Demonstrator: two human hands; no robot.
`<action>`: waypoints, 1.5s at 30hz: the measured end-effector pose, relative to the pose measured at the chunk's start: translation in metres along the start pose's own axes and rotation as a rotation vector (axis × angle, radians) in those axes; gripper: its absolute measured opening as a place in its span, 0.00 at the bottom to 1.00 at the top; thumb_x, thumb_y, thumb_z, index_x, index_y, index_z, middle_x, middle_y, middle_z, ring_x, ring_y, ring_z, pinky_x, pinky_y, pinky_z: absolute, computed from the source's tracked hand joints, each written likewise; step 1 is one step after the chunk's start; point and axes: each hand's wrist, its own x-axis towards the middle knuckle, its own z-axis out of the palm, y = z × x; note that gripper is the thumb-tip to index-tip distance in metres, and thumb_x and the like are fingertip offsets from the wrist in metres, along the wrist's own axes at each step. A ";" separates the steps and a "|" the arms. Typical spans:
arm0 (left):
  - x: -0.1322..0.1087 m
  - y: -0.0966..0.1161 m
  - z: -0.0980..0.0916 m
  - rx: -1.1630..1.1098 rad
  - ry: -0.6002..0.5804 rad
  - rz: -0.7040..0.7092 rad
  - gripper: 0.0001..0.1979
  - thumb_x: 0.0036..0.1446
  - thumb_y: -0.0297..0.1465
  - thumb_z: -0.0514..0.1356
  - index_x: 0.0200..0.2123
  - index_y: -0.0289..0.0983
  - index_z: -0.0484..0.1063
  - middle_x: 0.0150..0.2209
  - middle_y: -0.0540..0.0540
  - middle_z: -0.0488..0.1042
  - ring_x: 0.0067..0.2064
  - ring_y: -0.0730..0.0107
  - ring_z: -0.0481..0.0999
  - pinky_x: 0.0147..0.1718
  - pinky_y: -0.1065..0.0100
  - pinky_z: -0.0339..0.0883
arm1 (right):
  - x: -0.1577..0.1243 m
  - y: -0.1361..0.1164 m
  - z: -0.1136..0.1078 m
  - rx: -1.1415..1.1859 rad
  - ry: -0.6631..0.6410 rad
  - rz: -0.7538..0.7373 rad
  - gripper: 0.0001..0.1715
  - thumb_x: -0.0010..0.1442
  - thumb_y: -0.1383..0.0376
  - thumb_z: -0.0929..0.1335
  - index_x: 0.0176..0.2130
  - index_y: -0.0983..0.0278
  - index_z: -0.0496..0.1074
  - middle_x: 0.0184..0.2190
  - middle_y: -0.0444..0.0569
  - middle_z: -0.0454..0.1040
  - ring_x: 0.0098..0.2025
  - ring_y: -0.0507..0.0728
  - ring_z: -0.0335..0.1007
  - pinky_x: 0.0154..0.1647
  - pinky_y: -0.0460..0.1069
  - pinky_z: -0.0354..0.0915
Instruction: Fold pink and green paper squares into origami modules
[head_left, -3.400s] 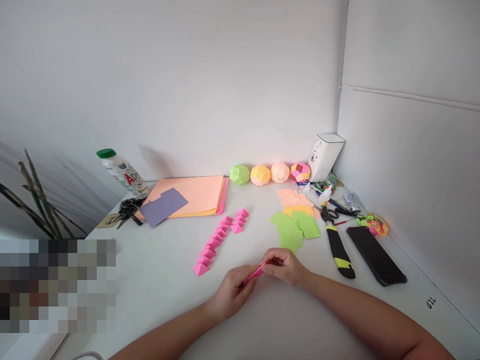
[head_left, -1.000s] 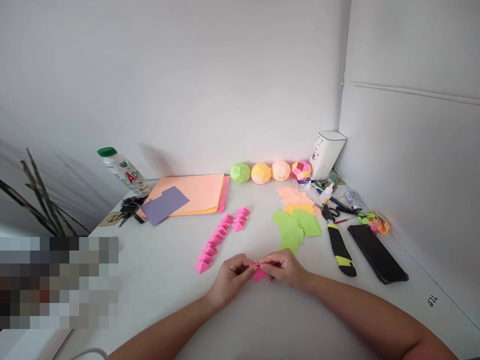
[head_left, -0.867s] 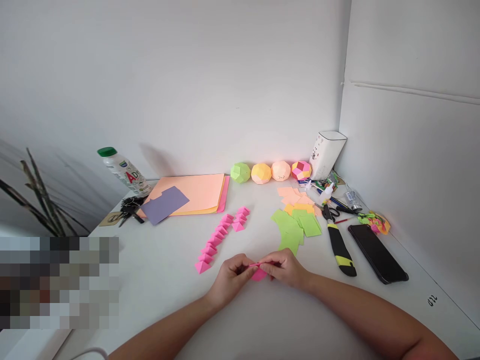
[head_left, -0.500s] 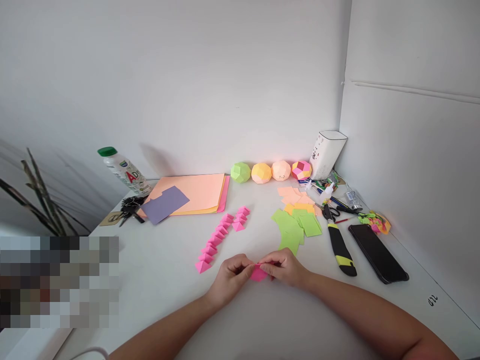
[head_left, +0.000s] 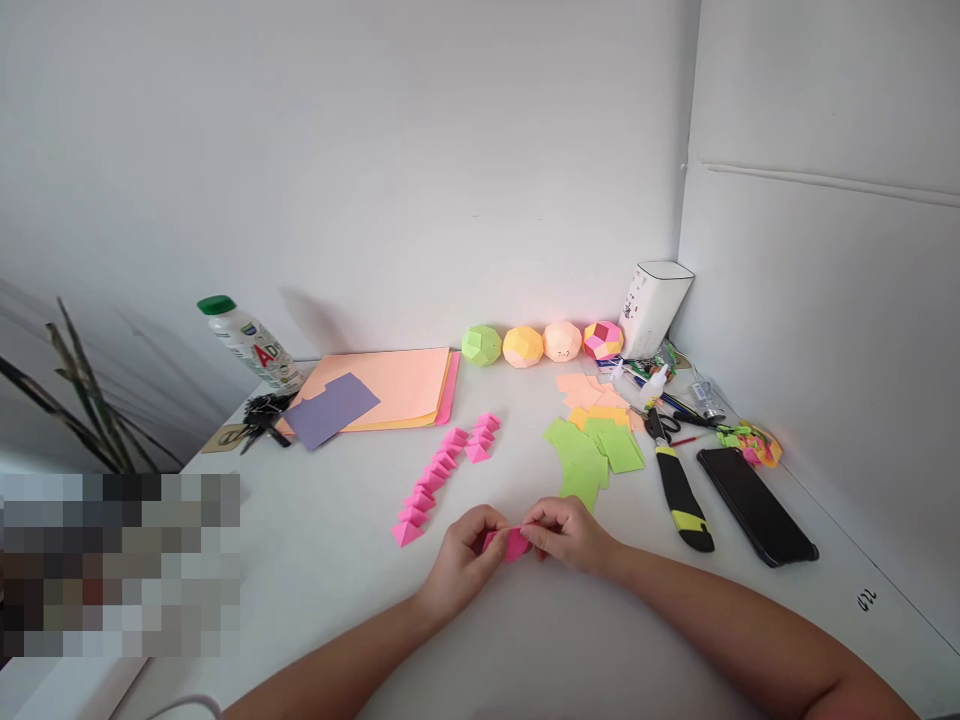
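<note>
A small piece of pink paper (head_left: 515,546) is pinched between my two hands at the front middle of the table. My left hand (head_left: 466,555) is closed on its left side, thumb in front and fingers curled behind. On its right edge my right hand (head_left: 571,534) is closed, thumb and fingertips pressed together. Part of the paper is hidden by the fingers. Beyond my left hand, several folded pink paper pieces (head_left: 424,488) stand in a slanting row, with a shorter row of pink pieces (head_left: 482,437) beside its far end.
Green paper pieces (head_left: 585,460) lie beyond my right hand. To the right are a black-and-yellow cutter (head_left: 681,500), scissors (head_left: 660,424) and a phone (head_left: 756,507). Several paper balls (head_left: 523,347) line the wall. Large paper sheets (head_left: 390,385), keys (head_left: 262,415) and a bottle (head_left: 251,340) occupy the far left.
Both hands stay in nearly the same place. The pink paper has turned slightly between the fingers, and the fingertips have shifted a little on it.
</note>
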 end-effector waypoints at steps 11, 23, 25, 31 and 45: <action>0.001 0.004 -0.001 -0.042 0.004 0.037 0.09 0.55 0.31 0.55 0.24 0.36 0.67 0.26 0.48 0.69 0.30 0.69 0.67 0.30 0.68 0.62 | -0.002 -0.005 -0.001 0.002 0.081 -0.073 0.08 0.54 0.66 0.66 0.25 0.67 0.72 0.18 0.43 0.67 0.20 0.49 0.62 0.20 0.44 0.57; 0.000 0.000 0.002 0.045 -0.028 0.094 0.06 0.55 0.31 0.55 0.27 0.37 0.69 0.28 0.46 0.70 0.32 0.67 0.68 0.33 0.66 0.64 | 0.001 -0.009 0.004 -0.108 0.064 -0.165 0.06 0.51 0.70 0.65 0.26 0.66 0.71 0.20 0.43 0.66 0.22 0.49 0.58 0.22 0.43 0.55; 0.000 -0.001 0.003 0.071 -0.026 0.138 0.06 0.55 0.30 0.55 0.27 0.37 0.69 0.27 0.46 0.70 0.32 0.67 0.68 0.33 0.66 0.64 | 0.002 -0.010 0.004 -0.130 0.071 -0.179 0.07 0.50 0.71 0.65 0.23 0.66 0.71 0.19 0.42 0.65 0.21 0.48 0.57 0.21 0.43 0.54; -0.001 -0.001 0.000 0.020 0.029 0.126 0.07 0.54 0.29 0.55 0.24 0.37 0.65 0.26 0.48 0.68 0.30 0.69 0.67 0.31 0.68 0.63 | 0.000 -0.006 0.002 -0.058 0.198 -0.117 0.06 0.48 0.71 0.65 0.21 0.66 0.69 0.17 0.42 0.64 0.20 0.49 0.57 0.20 0.44 0.54; 0.001 0.005 -0.004 -0.158 0.019 -0.029 0.12 0.54 0.36 0.57 0.24 0.36 0.66 0.23 0.52 0.64 0.26 0.73 0.62 0.26 0.72 0.58 | 0.000 -0.004 -0.001 0.055 0.079 -0.027 0.11 0.56 0.59 0.67 0.29 0.65 0.68 0.20 0.41 0.65 0.22 0.49 0.60 0.23 0.44 0.58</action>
